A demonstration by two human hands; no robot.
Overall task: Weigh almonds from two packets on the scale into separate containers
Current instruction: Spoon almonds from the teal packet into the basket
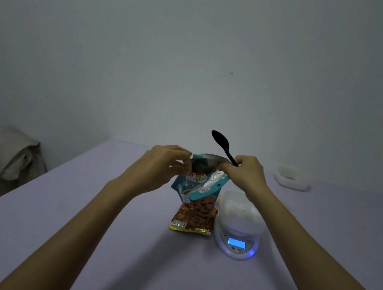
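The left hand (167,163) and the right hand (246,174) pinch the open top of the almond packet (195,211). The right hand also holds a black spoon (221,143), its bowl pointing to 11 o'clock. Just beside the packet, at its 3 o'clock, the scale (236,243) carries a white container (238,208).

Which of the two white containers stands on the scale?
The nearer container, beside the almond packet, sits on the lit scale. The other container lies on the table, farther back.
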